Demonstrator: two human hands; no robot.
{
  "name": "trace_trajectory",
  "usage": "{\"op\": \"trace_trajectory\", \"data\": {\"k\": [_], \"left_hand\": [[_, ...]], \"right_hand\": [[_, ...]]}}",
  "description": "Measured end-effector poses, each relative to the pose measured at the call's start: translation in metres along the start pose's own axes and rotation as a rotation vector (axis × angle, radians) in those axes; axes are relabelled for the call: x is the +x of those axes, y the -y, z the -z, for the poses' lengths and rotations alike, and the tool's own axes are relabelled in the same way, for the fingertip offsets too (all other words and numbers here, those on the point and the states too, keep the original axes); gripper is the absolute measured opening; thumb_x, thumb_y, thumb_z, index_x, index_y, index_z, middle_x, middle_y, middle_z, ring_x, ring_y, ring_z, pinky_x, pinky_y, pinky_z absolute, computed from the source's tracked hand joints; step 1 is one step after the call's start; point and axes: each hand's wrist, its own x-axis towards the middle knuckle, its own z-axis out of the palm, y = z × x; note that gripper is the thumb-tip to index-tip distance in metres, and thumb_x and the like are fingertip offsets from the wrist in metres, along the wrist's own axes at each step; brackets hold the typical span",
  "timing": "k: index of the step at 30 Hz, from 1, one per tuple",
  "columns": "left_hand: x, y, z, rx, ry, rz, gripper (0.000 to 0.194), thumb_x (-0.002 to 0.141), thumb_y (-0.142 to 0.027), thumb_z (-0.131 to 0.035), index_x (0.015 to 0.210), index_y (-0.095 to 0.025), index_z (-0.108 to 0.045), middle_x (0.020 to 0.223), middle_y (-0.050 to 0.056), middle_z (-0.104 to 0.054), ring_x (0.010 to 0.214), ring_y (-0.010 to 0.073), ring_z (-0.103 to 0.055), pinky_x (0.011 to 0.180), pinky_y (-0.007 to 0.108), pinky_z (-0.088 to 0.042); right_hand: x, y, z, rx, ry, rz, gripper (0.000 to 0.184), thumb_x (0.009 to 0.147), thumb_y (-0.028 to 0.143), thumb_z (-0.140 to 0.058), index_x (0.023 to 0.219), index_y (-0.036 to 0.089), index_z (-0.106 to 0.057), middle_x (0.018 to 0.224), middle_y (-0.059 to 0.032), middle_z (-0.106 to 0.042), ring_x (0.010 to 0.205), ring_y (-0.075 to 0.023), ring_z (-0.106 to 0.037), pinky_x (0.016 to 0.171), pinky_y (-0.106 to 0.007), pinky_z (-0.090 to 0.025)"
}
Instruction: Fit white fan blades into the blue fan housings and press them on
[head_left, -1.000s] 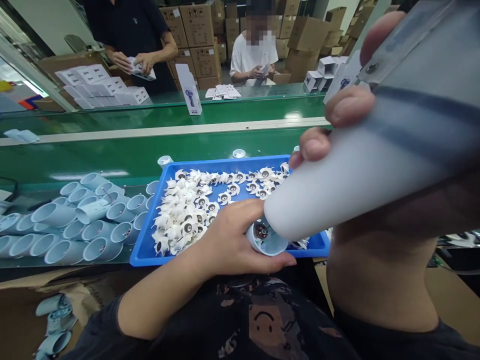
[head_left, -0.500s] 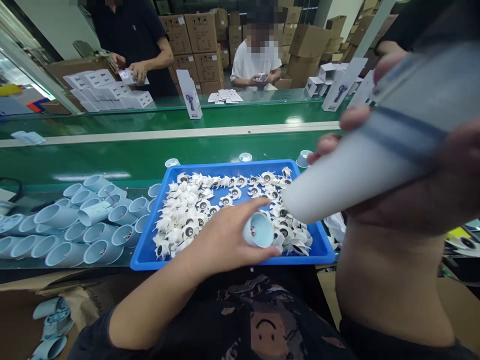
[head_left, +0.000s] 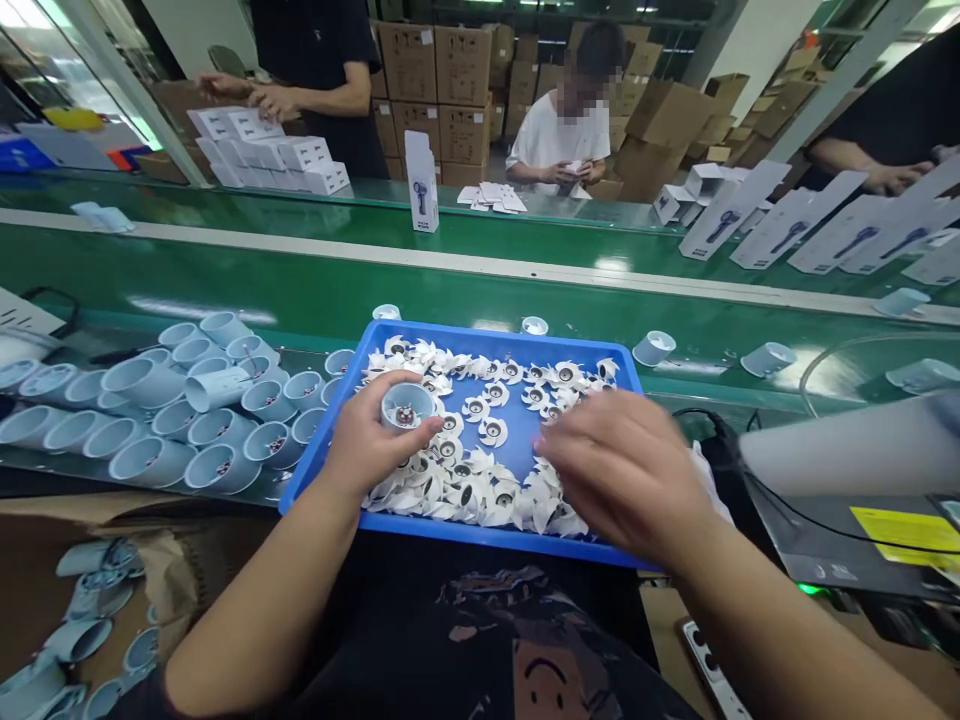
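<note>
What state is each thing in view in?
Pale-blue cup-shaped plastic housing: held, opening up
Left hand: closed around it
Blue rectangular plastic tray: partly filled with white bladed plastic wheels
Right hand: blurred over the tray, grip unclear
Whitish tapered cylinder: unheld, partly out of frame
Tall white cardboard box, centre: standing, flap raised

Lt-blue cup [head_left: 407, 396], wht fan wheels [head_left: 466, 482], blue tray [head_left: 517, 456]
Bench [head_left: 465, 293] grn; wearer's shirt [head_left: 405, 620] blk w/ brn smiley print [head_left: 551, 684].

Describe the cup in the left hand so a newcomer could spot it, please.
Find the blue tray of white fan wheels. Over its left part, the left hand grips a pale blue cup. Unlike the similar cups heaped left of the tray, this one is held.
</note>
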Motion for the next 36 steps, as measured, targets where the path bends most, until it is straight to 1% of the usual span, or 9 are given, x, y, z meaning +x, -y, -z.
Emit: {"op": "trace_trajectory", "data": {"k": [3,7,12,16,20,25,29,33,36], "left_hand": [[-0.001,-0.001,0.001,-0.013,0.036,-0.031,0.046,0.072,-0.056,-0.077,0.103,-0.023,-0.068,0.099,0.005,-0.074,0.082,0.0232,-0.07,0.068,0.035,-0.059],[-0.005,0.001,0.005,-0.05,0.005,-0.053,0.041,0.072,-0.049,-0.077,0.102,-0.022,-0.067,0.101,0.006,-0.074,0.089,0.0242,-0.07,0.08,0.039,-0.059],[-0.008,0.005,0.009,-0.129,0.001,-0.04,0.039,0.075,-0.045,-0.078,0.104,-0.022,-0.065,0.104,0.006,-0.073,0.087,0.0215,-0.069,0.08,0.037,-0.059],[-0.009,0.006,0.009,-0.159,0.01,-0.086,0.04,0.076,-0.044,-0.078,0.106,-0.022,-0.064,0.104,0.006,-0.072,0.088,0.0215,-0.07,0.081,0.038,-0.058],[-0.01,0.006,0.008,-0.168,0.024,-0.079,0.041,0.076,-0.041,-0.079,0.109,-0.023,-0.063,0.11,0.006,-0.071,0.097,0.0232,-0.069,0.086,0.039,-0.058],[-0.014,0.009,0.007,-0.146,0.038,-0.033,0.06,0.07,-0.032,-0.085,0.12,-0.024,-0.054,0.123,0.006,-0.065,0.11,0.0253,-0.066,0.096,0.041,-0.054],[-0.016,0.012,0.006,-0.13,0.038,-0.102,0.057,0.073,-0.026,-0.081,0.123,-0.023,-0.052,0.125,0.008,-0.064,0.112,0.0249,-0.065,0.097,0.04,-0.054],[-0.015,0.013,0.004,-0.15,0.024,-0.122,0.052,0.074,-0.024,-0.08,0.12,-0.022,-0.056,0.121,0.007,-0.067,0.112,0.025,-0.066,0.099,0.041,-0.054],[-0.013,0.014,0.005,-0.193,-0.014,-0.084,0.052,0.072,-0.028,-0.083,0.118,-0.022,-0.06,0.121,0.007,-0.07,0.111,0.0262,-0.067,0.1,0.043,-0.055]], "right_hand": [[0.045,-0.015,-0.043,-0.14,0.309,-0.028,0.011,0.102,0.015,-0.063,0.112,0.013,-0.066,0.109,-0.0071,-0.061,0.101,-0.0199,-0.06,0.093,-0.039,-0.055],[0.088,-0.03,-0.087,-0.298,0.579,-0.12,0.021,0.1,0.026,-0.071,0.115,0.013,-0.065,0.115,-0.0096,-0.058,0.109,-0.0228,-0.058,0.097,-0.042,-0.054],[0.083,-0.021,-0.085,-0.41,0.644,-0.111,0.027,0.1,0.023,-0.069,0.124,0.013,-0.061,0.133,-0.0112,-0.05,0.123,-0.0269,-0.049,0.108,-0.047,-0.046],[0.067,-0.015,-0.069,-0.386,0.778,-0.082,0.018,0.102,0.022,-0.066,0.118,0.013,-0.065,0.116,-0.0073,-0.06,0.112,-0.0225,-0.058,0.108,-0.047,-0.046],[0.073,-0.008,-0.072,-0.4,0.782,-0.177,0.019,0.108,0.022,-0.057,0.125,0.014,-0.062,0.122,-0.0088,-0.058,0.115,-0.0223,-0.057,0.105,-0.044,-0.049],[0.089,0.016,-0.092,-0.425,0.84,-0.304,0.018,0.106,0.028,-0.061,0.113,0.011,-0.065,0.112,-0.0084,-0.06,0.105,-0.021,-0.06,0.1,-0.043,-0.052],[0.09,0.029,-0.103,-0.372,0.808,-0.421,0.016,0.104,0.025,-0.065,0.107,0.009,-0.065,0.113,-0.0088,-0.06,0.111,-0.0228,-0.058,0.104,-0.046,-0.049],[0.085,0.02,-0.097,-0.128,0.679,-0.567,0.016,0.102,0.023,-0.066,0.11,0.01,-0.064,0.119,-0.0102,-0.058,0.119,-0.0258,-0.054,0.11,-0.051,-0.042],[0.069,0.012,-0.076,0.261,0.525,-0.63,0.022,0.105,0.028,-0.062,0.118,0.01,-0.061,0.122,-0.0115,-0.056,0.119,-0.0258,-0.054,0.11,-0.051,-0.043]]}}
